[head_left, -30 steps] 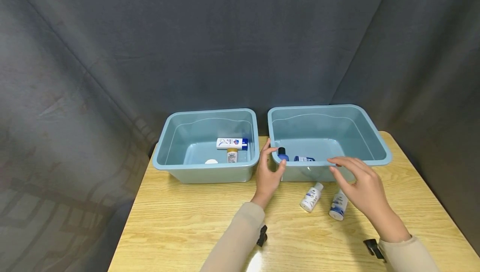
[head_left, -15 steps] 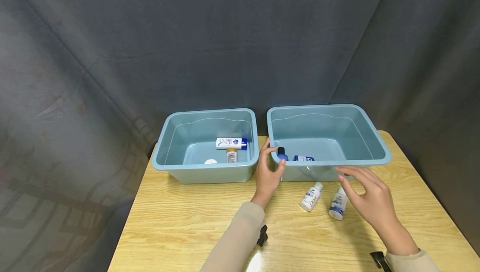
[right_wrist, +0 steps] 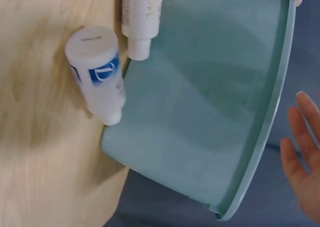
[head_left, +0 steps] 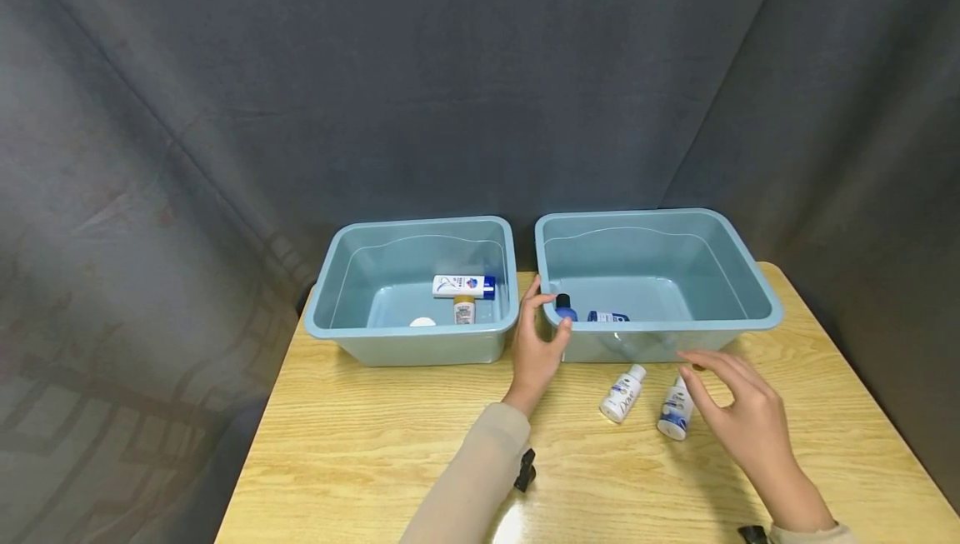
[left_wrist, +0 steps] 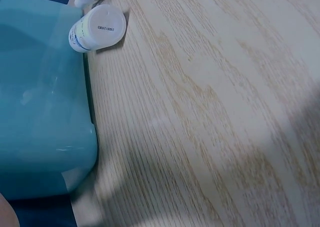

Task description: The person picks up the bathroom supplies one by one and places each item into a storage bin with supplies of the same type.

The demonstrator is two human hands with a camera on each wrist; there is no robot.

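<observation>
My left hand (head_left: 534, 361) grips the front left corner of the right-hand blue plastic bin (head_left: 660, 327), thumb at the front rim and index finger over the side rim. Lower right, my right hand (head_left: 750, 415) hovers with fingers spread apart from the thumb, nothing between them. Beside it on the table stands a white Dove bottle with a blue band (head_left: 675, 413), its cap partly behind the fingertips. A second white Dove bottle (head_left: 621, 394) is just left of it. Both also show in the right wrist view, the banded bottle (right_wrist: 95, 72) nearer that camera.
Inside the right bin are a dark-capped blue bottle (head_left: 565, 308) and another blue container (head_left: 607, 317). The left bin (head_left: 420, 346) holds a white bottle with a blue cap (head_left: 463, 286), a yellow-capped one (head_left: 464, 311) and a white round thing (head_left: 422, 322). Grey curtains hang behind.
My right hand has moved back and down from the right bin's front rim toward the banded bottle. The left hand and the bottles have stayed put.
</observation>
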